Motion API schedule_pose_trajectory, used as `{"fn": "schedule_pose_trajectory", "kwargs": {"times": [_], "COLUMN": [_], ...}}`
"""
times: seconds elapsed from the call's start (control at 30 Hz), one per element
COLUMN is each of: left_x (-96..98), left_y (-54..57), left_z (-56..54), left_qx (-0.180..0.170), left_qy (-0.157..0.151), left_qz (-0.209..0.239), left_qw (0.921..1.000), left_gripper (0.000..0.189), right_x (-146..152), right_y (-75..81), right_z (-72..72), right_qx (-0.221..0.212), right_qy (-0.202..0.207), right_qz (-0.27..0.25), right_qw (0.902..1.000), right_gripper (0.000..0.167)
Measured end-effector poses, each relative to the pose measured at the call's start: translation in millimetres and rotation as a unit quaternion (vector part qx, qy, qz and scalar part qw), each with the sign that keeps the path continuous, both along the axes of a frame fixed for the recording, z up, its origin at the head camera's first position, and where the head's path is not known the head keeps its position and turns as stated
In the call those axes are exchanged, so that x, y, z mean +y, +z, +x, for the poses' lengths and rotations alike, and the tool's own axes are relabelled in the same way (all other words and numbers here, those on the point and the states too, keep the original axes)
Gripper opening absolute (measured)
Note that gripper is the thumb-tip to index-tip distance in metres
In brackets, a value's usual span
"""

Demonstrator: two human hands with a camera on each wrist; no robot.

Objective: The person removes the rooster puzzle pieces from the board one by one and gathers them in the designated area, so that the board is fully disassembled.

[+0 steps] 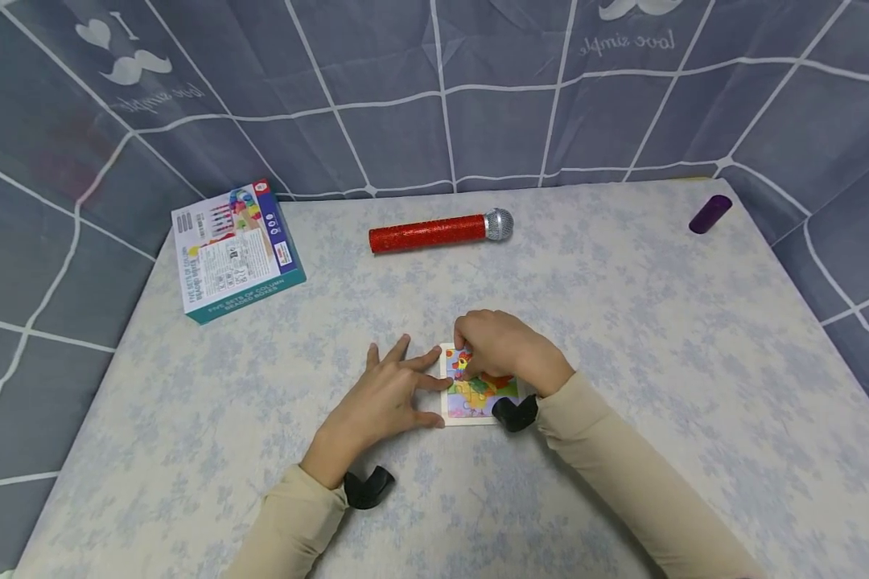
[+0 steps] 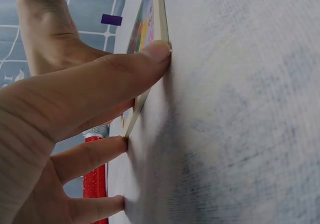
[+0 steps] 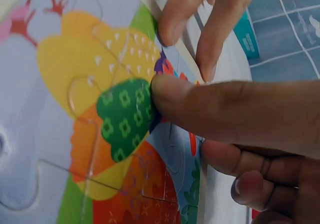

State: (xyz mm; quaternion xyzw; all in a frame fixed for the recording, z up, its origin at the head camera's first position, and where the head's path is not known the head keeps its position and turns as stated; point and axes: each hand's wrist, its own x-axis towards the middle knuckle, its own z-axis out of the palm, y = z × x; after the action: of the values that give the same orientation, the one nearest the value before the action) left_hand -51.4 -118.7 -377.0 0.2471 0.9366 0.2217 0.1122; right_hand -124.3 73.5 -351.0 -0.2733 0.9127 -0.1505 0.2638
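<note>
A small jigsaw puzzle (image 1: 471,408) in a pale frame lies on the table, its bright picture showing a yellow, orange and green figure (image 3: 125,114). My left hand (image 1: 387,394) spreads its fingers along the puzzle's left side. Its thumb (image 2: 159,51) touches the frame's near corner, while other fingertips sit at the left edge and on the tabletop. From the upper right, my right hand (image 1: 503,346) bends over the puzzle. The right thumb (image 3: 175,91) presses the picture, and the other fingers curl at the far edge. Part of the picture is hidden under this hand.
A red glittery microphone (image 1: 434,233) lies behind the puzzle. At the back left is a printed craft box (image 1: 235,249), and a purple cylinder (image 1: 710,214) is near the back right corner. A grey checked curtain (image 1: 398,145) borders the table (image 1: 623,297). Black pieces stick out at both wrists.
</note>
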Motion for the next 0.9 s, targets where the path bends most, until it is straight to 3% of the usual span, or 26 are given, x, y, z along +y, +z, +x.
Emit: {"fn": "schedule_pose_trajectory", "kwargs": {"times": [0.3,0.5,0.9], "left_x": [0.9,0.9,-0.1], "left_y": [0.8,1.4,-0.4], "left_z": [0.6,0.2,1.1], "left_qx": [-0.003,-0.003,-0.013], "left_qy": [0.002,0.007,0.009], "left_qz": [-0.002,-0.005,-0.002], "left_qw": [1.0,1.0,0.9999], "left_gripper": [0.049,0.049,0.049], "right_x": [6,6,13], "right_y": [-5.1,-7.2,-7.0], "right_z": [-5.3,-1.5,0.3], "right_qx": [-0.033,-0.057,-0.035], "right_qy": [-0.003,0.003,0.004], "right_qz": [-0.045,-0.09,-0.146], "right_qw": [0.9984,0.9943,0.9887], "right_gripper": [0.03,0.017,0.017]}}
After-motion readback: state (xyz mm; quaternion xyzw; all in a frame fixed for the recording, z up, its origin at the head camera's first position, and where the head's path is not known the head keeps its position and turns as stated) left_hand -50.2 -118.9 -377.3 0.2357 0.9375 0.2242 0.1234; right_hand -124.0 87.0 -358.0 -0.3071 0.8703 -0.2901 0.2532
